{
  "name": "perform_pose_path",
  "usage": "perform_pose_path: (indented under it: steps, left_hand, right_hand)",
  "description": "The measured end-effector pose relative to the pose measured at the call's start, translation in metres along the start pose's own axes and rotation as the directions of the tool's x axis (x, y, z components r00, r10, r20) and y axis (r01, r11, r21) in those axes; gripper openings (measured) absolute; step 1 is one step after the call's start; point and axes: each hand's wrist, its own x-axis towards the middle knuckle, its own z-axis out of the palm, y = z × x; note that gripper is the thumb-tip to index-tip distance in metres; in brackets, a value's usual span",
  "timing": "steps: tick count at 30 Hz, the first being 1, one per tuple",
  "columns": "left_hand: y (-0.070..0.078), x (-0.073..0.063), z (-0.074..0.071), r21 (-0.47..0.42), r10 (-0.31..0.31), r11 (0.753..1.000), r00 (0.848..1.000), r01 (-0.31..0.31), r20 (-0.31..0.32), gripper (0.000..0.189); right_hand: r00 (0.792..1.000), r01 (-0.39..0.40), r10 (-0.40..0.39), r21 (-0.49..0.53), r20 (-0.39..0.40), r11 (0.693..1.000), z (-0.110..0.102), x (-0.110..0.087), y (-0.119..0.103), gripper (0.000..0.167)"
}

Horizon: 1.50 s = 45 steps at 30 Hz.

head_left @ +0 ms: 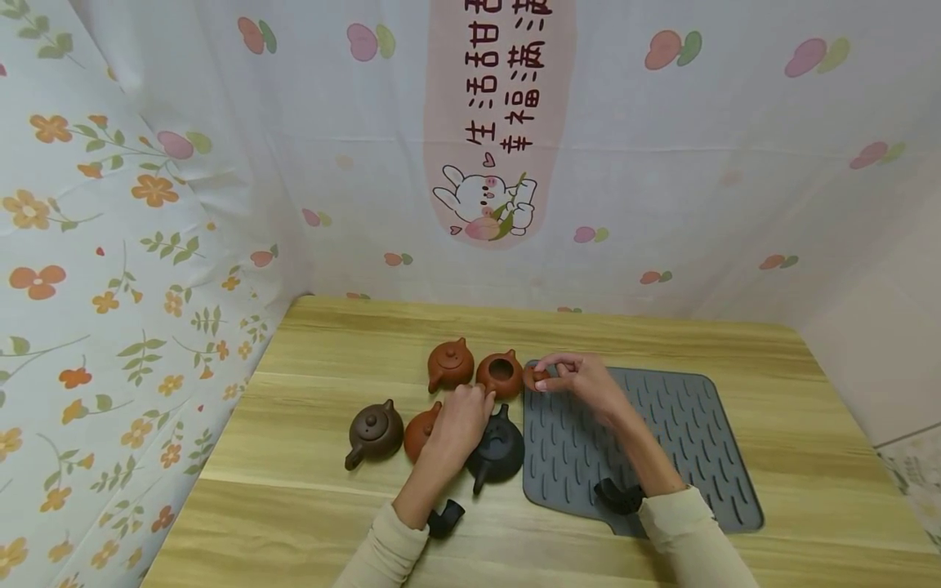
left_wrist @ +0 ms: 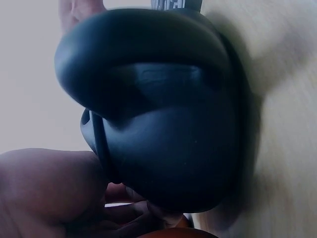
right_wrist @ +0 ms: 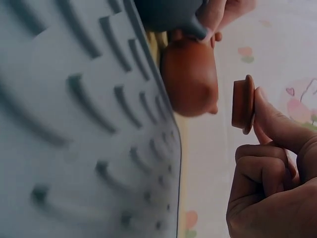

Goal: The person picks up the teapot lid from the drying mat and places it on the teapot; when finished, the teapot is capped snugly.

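My right hand (head_left: 588,382) pinches a small reddish-brown teapot lid (right_wrist: 242,104) between thumb and fingers. It holds the lid in the air, just right of an open reddish-brown teapot (head_left: 501,374) whose round mouth is uncovered. At that teapot's near side, my left hand (head_left: 461,418) grips around the handle, which the fingers mostly hide. Just under and right of the left hand stands a black teapot (head_left: 500,451), large in the left wrist view. An orange-brown teapot (head_left: 419,431) is partly covered by the left hand.
Behind on the left is a lidded reddish teapot (head_left: 450,364); a dark brown lidded teapot (head_left: 376,431) stands farthest left. A grey ridged mat (head_left: 588,457) lies right of the teapots on the wooden table (head_left: 279,441). A patterned cloth (head_left: 353,163) hangs behind.
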Motion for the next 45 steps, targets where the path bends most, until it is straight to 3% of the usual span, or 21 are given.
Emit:
perform_pose_path:
  steps: [16,29,45]
  left_hand:
    - [0.000,0.001,0.001,0.008,-0.018,1.000,1.000,0.017,0.016,0.024]
    - [0.000,0.000,0.001,0.017,-0.024,1.000,1.000,0.024,0.018,0.023]
    - [0.000,0.000,0.002,0.047,-0.019,0.999,1.000,0.019,0.000,0.025]
  right_hand:
    - [0.995,0.054,-0.057,0.042,0.077,0.998,0.036,0.033,-0.017,0.024]
    - [0.997,0.036,-0.038,0.028,0.065,0.999,0.043,0.036,-0.020,0.011]
    - [0.997,0.035,-0.036,0.008,0.068,0.999,0.047,0.040,-0.019,0.021]
